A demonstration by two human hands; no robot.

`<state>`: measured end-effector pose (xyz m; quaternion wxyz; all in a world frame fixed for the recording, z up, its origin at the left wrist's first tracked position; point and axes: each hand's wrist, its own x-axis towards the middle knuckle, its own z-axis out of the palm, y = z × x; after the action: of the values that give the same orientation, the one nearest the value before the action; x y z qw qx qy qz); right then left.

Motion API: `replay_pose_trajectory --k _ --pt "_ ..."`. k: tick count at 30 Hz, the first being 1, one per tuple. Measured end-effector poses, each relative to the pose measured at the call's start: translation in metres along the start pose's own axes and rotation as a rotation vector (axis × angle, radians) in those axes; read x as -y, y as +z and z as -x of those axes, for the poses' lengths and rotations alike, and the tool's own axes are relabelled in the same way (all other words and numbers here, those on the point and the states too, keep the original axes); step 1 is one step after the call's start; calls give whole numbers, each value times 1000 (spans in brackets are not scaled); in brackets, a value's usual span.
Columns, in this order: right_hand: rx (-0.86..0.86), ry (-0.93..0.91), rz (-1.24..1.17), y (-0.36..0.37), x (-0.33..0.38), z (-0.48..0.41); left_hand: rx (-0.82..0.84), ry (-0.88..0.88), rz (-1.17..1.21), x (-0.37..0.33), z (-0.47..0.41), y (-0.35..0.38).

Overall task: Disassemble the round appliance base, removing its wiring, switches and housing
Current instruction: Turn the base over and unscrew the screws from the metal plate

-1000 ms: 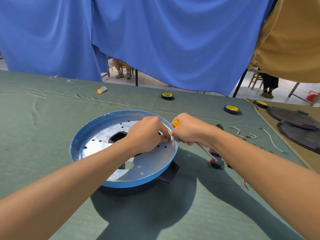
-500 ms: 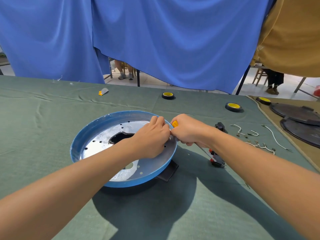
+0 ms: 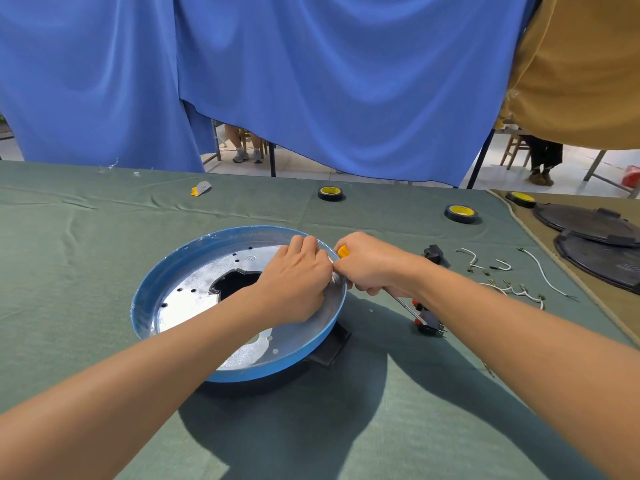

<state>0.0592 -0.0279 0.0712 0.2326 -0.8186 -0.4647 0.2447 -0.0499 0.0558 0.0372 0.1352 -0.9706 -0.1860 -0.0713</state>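
The round appliance base (image 3: 166, 282), blue-rimmed with a silver perforated plate and a dark central opening, lies on the green cloth. My left hand (image 3: 294, 282) rests inside it at the right rim, fingers curled on something I cannot make out. My right hand (image 3: 372, 263) grips a screwdriver (image 3: 403, 303) with a yellow handle end; its metal shaft slants down to the right, away from the base. Both hands touch at the rim. A black part (image 3: 330, 348) juts from under the base's right side.
Red-and-black switches (image 3: 427, 318) lie under the screwdriver tip. White wires with terminals (image 3: 512, 289) and a black plug (image 3: 433, 253) lie to the right. Tape rolls (image 3: 330, 193) (image 3: 460, 213) sit further back, dark round lids (image 3: 595, 237) at far right.
My left hand has shifted right, up onto the rim against my right hand, uncovering more of the dark central opening. The camera has tilted slightly.
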Motion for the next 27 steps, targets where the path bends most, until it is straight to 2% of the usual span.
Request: replay_pose_trajectory --k 9,14,17,20,27 --pt "-9 -12 -44 -8 -15 -2 144 -38 115 -1 -11 2" --pt "-6 -20 -30 -8 -16 0 48 -66 388 11 -8 0" --pt "-2 -20 -37 -9 -15 3 62 -36 490 16 -7 0" --pt "11 -32 -29 -9 -13 6 83 -10 459 18 -10 0" --pt "6 -23 -8 -8 -11 8 62 118 163 17 -11 4"
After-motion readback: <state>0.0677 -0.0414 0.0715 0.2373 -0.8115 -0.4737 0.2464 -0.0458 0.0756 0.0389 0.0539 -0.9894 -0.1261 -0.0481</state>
